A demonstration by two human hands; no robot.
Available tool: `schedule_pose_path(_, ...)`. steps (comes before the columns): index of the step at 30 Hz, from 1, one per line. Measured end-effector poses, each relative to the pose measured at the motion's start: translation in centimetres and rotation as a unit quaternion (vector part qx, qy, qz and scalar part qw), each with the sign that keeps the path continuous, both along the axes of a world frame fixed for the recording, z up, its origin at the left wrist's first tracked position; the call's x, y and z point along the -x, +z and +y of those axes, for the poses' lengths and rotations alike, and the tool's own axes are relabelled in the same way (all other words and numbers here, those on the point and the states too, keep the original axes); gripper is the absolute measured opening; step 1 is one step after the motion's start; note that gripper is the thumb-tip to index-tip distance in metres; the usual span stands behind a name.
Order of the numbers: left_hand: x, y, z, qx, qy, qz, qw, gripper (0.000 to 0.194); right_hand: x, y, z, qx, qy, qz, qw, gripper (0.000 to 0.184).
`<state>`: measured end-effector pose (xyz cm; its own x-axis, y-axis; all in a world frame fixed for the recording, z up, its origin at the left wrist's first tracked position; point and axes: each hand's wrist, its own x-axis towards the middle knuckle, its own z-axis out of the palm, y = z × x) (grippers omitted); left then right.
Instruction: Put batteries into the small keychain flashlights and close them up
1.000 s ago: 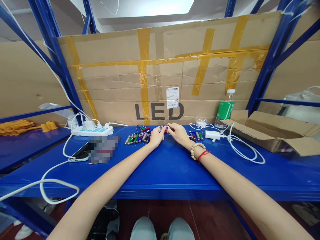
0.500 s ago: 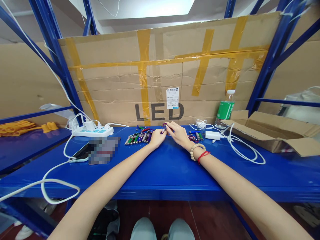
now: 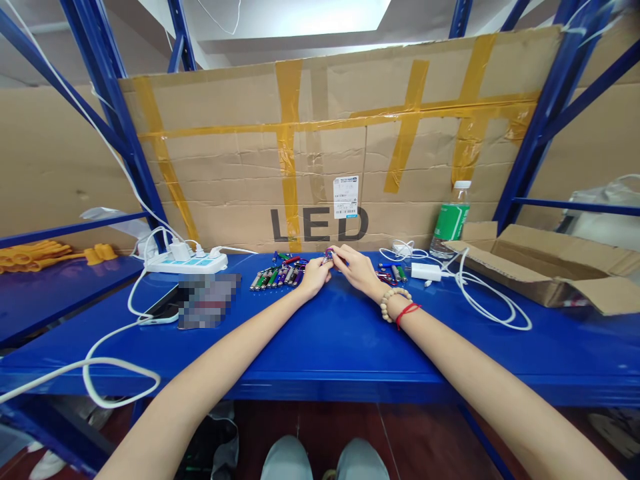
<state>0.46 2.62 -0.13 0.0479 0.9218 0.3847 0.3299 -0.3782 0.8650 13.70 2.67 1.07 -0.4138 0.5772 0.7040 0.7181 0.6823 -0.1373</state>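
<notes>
Over the back part of the blue shelf, my left hand [image 3: 315, 276] pinches a small purple metal tube [image 3: 328, 254], possibly a mini flashlight. My right hand [image 3: 354, 264] meets it from the other side, its thumb and forefinger closed at the tube's end. Fingers cover most of the tube. A row of small metal tubes [image 3: 275, 277] in silver, green and purple lies left of my left hand, with a few loose ones behind. To the right of my right hand, a smaller group of tubes [image 3: 397, 272] rests near a white charger.
A white power strip [image 3: 187, 264] and a phone [image 3: 163, 307] lie on the left. Right of my hands are a white adapter [image 3: 425, 271] with looped cable, a green-labelled bottle [image 3: 451, 220] and an open cardboard box [image 3: 530, 267]. A large cardboard sheet [image 3: 225, 173] stands behind.
Both hands stay in nearly the same place. The tube between them has turned slightly and shows less of its body, as the left fingers shift on it.
</notes>
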Motion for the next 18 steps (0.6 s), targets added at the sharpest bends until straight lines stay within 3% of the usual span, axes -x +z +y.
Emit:
schedule_pose_path(4, 0.1, 0.1, -0.1, -0.023, 0.024, 0.004, 0.999, 0.022, -0.1, 0.0, 0.1, 0.008, -0.007, -0.008, 1.0, 0.03)
schedule_pose_path(7, 0.2, 0.1, -0.3, -0.046, 0.057, 0.01, 0.997, 0.005, -0.1, -0.1, 0.2, 0.02, -0.015, -0.015, 1.0, 0.031)
schedule_pose_path(12, 0.3, 0.0, -0.6, -0.063, 0.087, 0.042, 0.993, 0.027, -0.1, -0.5, 0.7, 0.047, -0.028, -0.011, 0.998, 0.035)
schedule_pose_path(18, 0.3, 0.0, -0.8, -0.076, 0.145, 0.123, 0.979, 0.023, -0.1, -0.8, 1.1, 0.07, -0.011, 0.002, 0.997, 0.034)
